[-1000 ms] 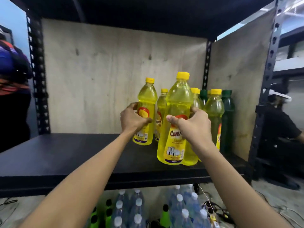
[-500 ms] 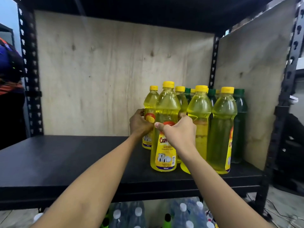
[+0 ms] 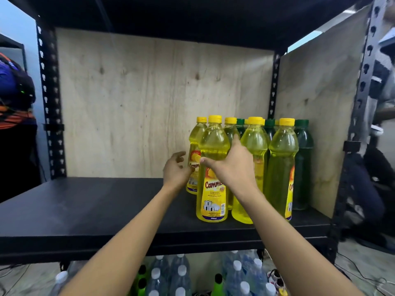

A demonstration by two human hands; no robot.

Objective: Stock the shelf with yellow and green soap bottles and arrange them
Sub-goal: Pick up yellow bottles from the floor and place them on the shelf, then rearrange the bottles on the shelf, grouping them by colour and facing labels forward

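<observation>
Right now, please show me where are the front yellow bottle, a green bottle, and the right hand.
front yellow bottle (image 3: 211, 207), head view, on its label.
green bottle (image 3: 303, 167), head view, on its body.
right hand (image 3: 232, 167), head view, on its back.

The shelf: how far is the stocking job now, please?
Done: yellow and green bottles stand grouped at the right end of the shelf. In hand: both hands are open, the right hand resting on the front yellow bottle, the left hand beside the yellow bottle behind it. Left: the shelf's left part holds nothing yet.
</observation>
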